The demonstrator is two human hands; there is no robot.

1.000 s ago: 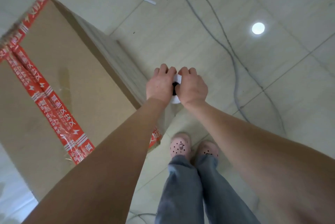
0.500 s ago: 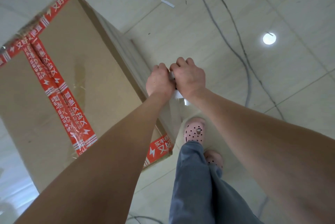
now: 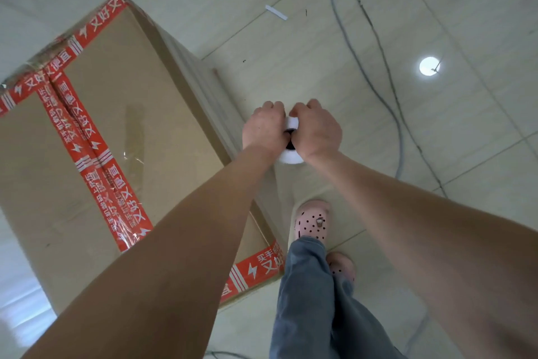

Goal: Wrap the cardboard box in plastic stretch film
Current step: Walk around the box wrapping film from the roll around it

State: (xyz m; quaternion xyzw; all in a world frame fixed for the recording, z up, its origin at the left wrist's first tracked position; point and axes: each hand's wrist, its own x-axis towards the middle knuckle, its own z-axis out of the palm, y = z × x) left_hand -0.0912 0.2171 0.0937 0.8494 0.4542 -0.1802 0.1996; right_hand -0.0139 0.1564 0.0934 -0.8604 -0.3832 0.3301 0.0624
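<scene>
A tall cardboard box point(image 3: 122, 114) sealed with red printed tape stands on the floor at the left. Clear film clings to its right side face point(image 3: 209, 96). I hold a white stretch film roll point(image 3: 289, 156) upright just right of the box's near right edge. My left hand point(image 3: 263, 128) grips the roll's top from the left and my right hand point(image 3: 316, 130) grips it from the right, fingers curled. A sheet of clear film runs down from the roll toward the box's near corner.
Pale tiled floor point(image 3: 436, 140) lies all around. Grey cables point(image 3: 387, 102) run across it at the right. A ceiling light reflection point(image 3: 429, 66) shows on a tile. A white strip point(image 3: 276, 12) lies farther off. My feet in pink clogs point(image 3: 313, 220) stand close to the box's near corner.
My view shifted, so the box sits farther left and lower. One foot stepped forward beside the box. Both hands stay on the roll, now a little farther from the box edge.
</scene>
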